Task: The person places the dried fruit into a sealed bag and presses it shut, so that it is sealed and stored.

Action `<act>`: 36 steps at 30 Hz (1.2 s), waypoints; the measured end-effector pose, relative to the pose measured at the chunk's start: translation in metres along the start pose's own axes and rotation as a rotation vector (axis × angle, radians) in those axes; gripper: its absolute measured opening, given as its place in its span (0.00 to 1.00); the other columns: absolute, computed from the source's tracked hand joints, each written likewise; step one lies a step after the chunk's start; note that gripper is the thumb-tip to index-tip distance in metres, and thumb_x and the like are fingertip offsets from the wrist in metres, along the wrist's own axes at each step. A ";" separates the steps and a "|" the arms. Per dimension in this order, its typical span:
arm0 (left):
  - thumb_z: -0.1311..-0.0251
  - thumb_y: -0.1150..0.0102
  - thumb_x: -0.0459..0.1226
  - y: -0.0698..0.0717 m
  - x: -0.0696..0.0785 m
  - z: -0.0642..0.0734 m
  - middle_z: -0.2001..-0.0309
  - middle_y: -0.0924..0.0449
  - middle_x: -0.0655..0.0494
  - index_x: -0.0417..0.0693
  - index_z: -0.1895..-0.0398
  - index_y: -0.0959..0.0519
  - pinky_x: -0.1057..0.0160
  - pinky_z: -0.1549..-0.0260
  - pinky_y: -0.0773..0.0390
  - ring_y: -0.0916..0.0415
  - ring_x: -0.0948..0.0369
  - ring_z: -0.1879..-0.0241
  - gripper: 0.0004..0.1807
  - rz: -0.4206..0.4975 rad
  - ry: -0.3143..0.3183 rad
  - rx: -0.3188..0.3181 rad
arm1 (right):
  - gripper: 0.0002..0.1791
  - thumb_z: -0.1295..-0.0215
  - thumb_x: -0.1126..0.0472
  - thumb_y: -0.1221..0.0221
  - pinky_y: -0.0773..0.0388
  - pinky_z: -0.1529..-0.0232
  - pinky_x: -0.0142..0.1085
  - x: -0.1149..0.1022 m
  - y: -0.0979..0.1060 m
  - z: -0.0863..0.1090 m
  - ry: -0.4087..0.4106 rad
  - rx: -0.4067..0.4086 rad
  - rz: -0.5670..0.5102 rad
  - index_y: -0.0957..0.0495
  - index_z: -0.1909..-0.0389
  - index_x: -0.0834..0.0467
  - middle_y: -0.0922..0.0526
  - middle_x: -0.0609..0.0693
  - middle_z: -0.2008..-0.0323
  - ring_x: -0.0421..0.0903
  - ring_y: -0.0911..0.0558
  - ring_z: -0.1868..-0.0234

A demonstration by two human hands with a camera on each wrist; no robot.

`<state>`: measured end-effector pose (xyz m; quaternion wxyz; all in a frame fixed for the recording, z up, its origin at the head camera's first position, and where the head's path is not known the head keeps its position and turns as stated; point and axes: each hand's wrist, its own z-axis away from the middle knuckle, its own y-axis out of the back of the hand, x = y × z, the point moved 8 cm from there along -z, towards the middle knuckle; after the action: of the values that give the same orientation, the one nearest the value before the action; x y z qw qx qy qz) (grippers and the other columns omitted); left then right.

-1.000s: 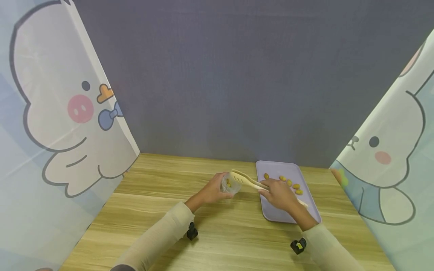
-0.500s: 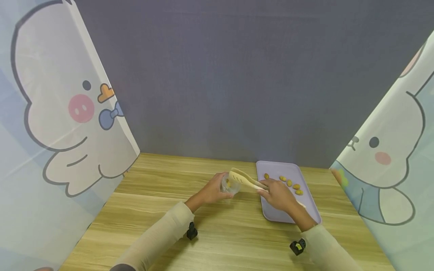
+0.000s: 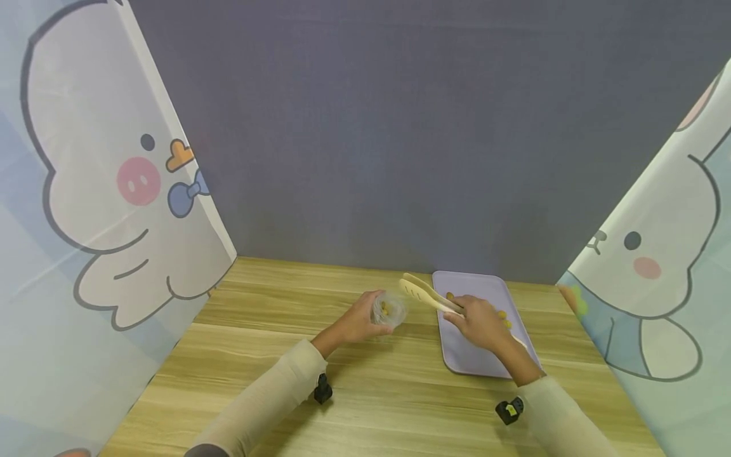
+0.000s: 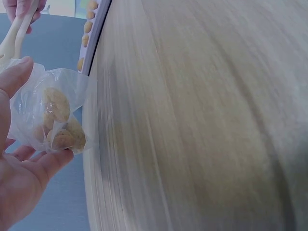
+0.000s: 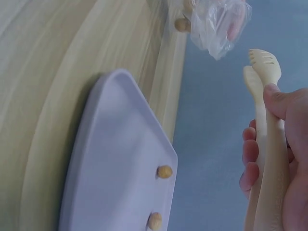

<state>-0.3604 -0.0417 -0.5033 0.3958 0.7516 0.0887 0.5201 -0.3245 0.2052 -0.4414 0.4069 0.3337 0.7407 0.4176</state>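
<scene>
In the head view my left hand point(image 3: 362, 319) holds a clear plastic bag point(image 3: 396, 310) upright by its side, its mouth spread open. Several brownish-yellow, nut-sized pieces point(image 4: 62, 137) lie at the bottom of the bag. My right hand point(image 3: 480, 324) grips cream-coloured tongs point(image 5: 272, 149), thumb on one arm and fingers curled round the other. Their slotted tips are close together with nothing visible between them, just right of the bag. Beneath my right hand is a lilac tray point(image 3: 468, 362), where more brownish-yellow pieces point(image 5: 164, 172) lie, partly hidden by the hand in the head view.
A wood-grain table point(image 3: 365, 393) carries the tray on its right side. Behind it stands a dark grey panel point(image 3: 365, 139). Cartoon-printed side panels point(image 3: 85, 190) border the table left and right.
The tongs and my right hand have moved right and away from the bag's mouth, over the tray. My left hand and the bag have stayed in place.
</scene>
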 end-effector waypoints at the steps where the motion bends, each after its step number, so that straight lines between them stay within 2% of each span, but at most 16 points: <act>1: 0.44 0.25 0.48 0.000 0.000 0.000 0.27 0.36 0.43 0.44 0.21 0.43 0.46 0.39 0.26 0.30 0.49 0.36 0.52 0.001 0.002 -0.001 | 0.26 0.34 0.54 0.33 0.20 0.61 0.50 0.002 0.001 0.000 0.000 0.006 0.004 0.20 0.39 0.65 0.12 0.62 0.53 0.57 0.13 0.57; 4: 0.44 0.25 0.49 0.000 0.000 -0.001 0.27 0.37 0.43 0.43 0.21 0.43 0.46 0.39 0.27 0.30 0.49 0.36 0.52 -0.003 0.003 -0.001 | 0.26 0.34 0.54 0.33 0.19 0.59 0.53 0.008 0.005 0.000 -0.013 0.019 0.022 0.19 0.39 0.63 0.13 0.62 0.50 0.59 0.13 0.54; 9: 0.44 0.26 0.50 0.000 0.000 -0.001 0.28 0.36 0.43 0.45 0.21 0.43 0.46 0.40 0.26 0.29 0.50 0.37 0.52 0.003 0.009 -0.006 | 0.21 0.33 0.55 0.34 0.19 0.55 0.56 0.021 0.008 -0.001 -0.041 0.029 0.036 0.16 0.45 0.64 0.12 0.62 0.53 0.60 0.14 0.55; 18: 0.43 0.26 0.50 0.000 0.002 0.000 0.27 0.37 0.43 0.44 0.20 0.44 0.44 0.39 0.27 0.30 0.49 0.36 0.52 0.011 0.010 -0.009 | 0.20 0.34 0.56 0.33 0.20 0.59 0.55 0.051 0.011 -0.001 -0.101 0.051 0.042 0.16 0.48 0.67 0.12 0.64 0.58 0.59 0.14 0.61; 24: 0.43 0.26 0.50 0.000 0.004 0.000 0.27 0.37 0.43 0.44 0.21 0.44 0.45 0.39 0.27 0.30 0.49 0.36 0.52 0.008 0.005 -0.007 | 0.19 0.34 0.56 0.33 0.21 0.62 0.54 0.070 0.006 0.003 -0.171 0.047 0.043 0.15 0.50 0.66 0.11 0.62 0.61 0.56 0.16 0.65; 32: 0.43 0.25 0.48 0.000 0.006 0.000 0.28 0.36 0.43 0.42 0.21 0.43 0.45 0.40 0.26 0.30 0.49 0.37 0.52 0.019 -0.002 0.001 | 0.20 0.31 0.54 0.36 0.21 0.56 0.60 0.092 -0.004 0.007 -0.248 0.015 0.055 0.16 0.50 0.68 0.12 0.65 0.60 0.65 0.15 0.60; 36: 0.44 0.25 0.48 -0.001 0.005 0.000 0.28 0.35 0.43 0.42 0.21 0.43 0.46 0.40 0.26 0.29 0.50 0.37 0.53 0.019 -0.004 0.001 | 0.22 0.31 0.52 0.38 0.22 0.63 0.57 0.103 -0.013 0.008 -0.275 -0.016 0.098 0.17 0.51 0.68 0.13 0.62 0.65 0.59 0.17 0.67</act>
<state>-0.3580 -0.0379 -0.5002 0.3907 0.7537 0.0810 0.5223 -0.3651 0.2885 -0.4889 0.4864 0.4203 0.6574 0.3931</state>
